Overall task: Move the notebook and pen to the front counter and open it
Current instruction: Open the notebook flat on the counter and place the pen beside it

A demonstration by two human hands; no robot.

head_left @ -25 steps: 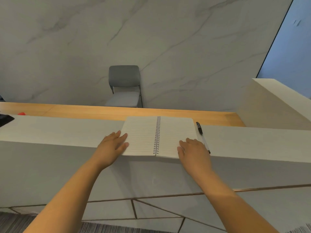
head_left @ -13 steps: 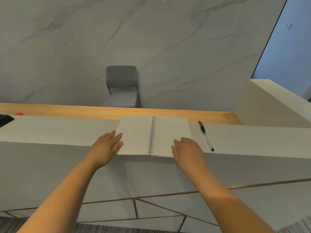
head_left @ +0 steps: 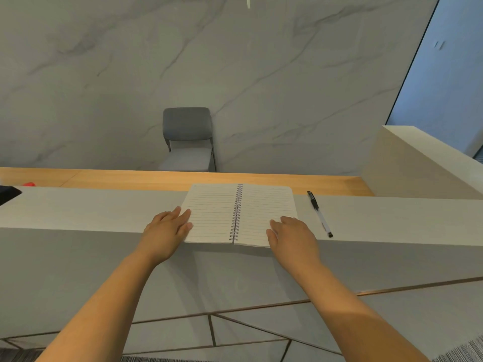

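A spiral notebook point(head_left: 239, 212) lies open and flat on the pale grey front counter point(head_left: 104, 207), lined pages up, its near edge at the counter's front lip. My left hand point(head_left: 167, 231) rests with its fingertips on the left page's lower corner. On the right page's lower corner sits my right hand point(head_left: 292, 236), fingers spread. Neither hand grips anything. A clear pen point(head_left: 319, 214) with a black cap lies on the counter just right of the notebook, apart from my right hand.
Behind the counter runs a lower wooden desk point(head_left: 156, 178) with a small red item point(head_left: 28, 184) and a dark object point(head_left: 7, 194) at far left. A grey chair point(head_left: 187, 139) stands against the marble wall. A raised cream counter section point(head_left: 418, 165) rises at right.
My right hand slid left off the pen's side, so the whole pen shows. The view shifted slightly; the notebook stays open and flat.
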